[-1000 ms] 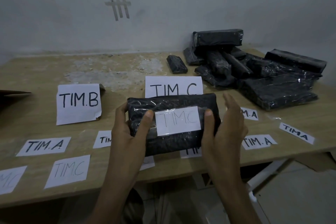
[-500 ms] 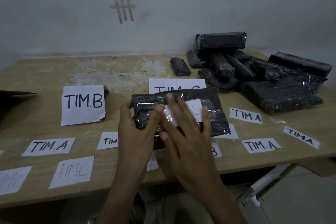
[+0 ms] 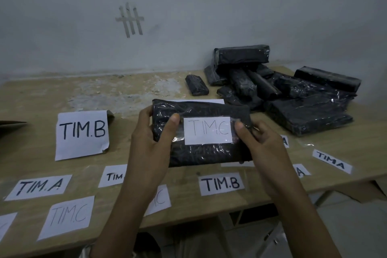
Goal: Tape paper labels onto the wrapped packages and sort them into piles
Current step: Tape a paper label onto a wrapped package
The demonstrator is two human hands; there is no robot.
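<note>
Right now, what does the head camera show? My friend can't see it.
The left hand and right hand hold a black wrapped package over a wooden table, thumbs at each end of its taped TIM.C label. Paper labels lie on the table, and more black packages are heaped far right.

I log dim, flat, bluish light; shadows are soft. Small glints show on the labelled package wrap. Table edges bow from the wide lens. Frame slightly soft, corners darker.
</note>
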